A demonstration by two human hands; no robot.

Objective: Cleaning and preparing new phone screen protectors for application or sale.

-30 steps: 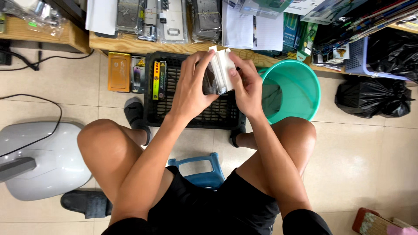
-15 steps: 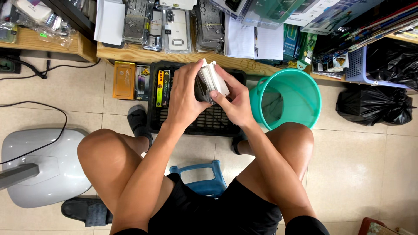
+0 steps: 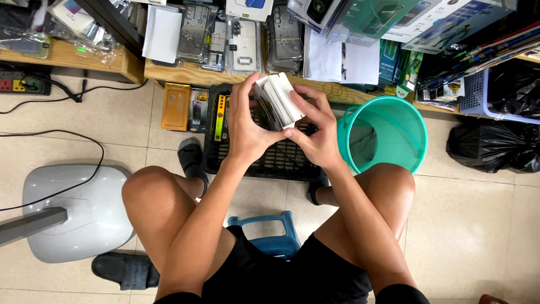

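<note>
I sit on a low blue stool (image 3: 269, 235) with both hands raised in front of me. My left hand (image 3: 247, 126) and my right hand (image 3: 314, 130) together grip a small stack of flat white packets (image 3: 277, 99), tilted with its edges facing up. Left fingers wrap the stack's left side, and my right thumb and fingers pinch its right side and lower corner. Beneath the hands a black slotted plastic crate (image 3: 281, 161) lies on the tiled floor.
A teal plastic bucket (image 3: 388, 132) stands right of the crate. A low wooden shelf (image 3: 185, 73) holds phone cases and boxes. Orange and dark packs (image 3: 176, 107) lean under it. A grey fan base (image 3: 76, 211) with a black cable is at left, black bags (image 3: 495, 147) at right.
The stack has tilted in my hands and the fingers have shifted around it. The camera has tipped slightly, so the scene sits a little lower in view.
</note>
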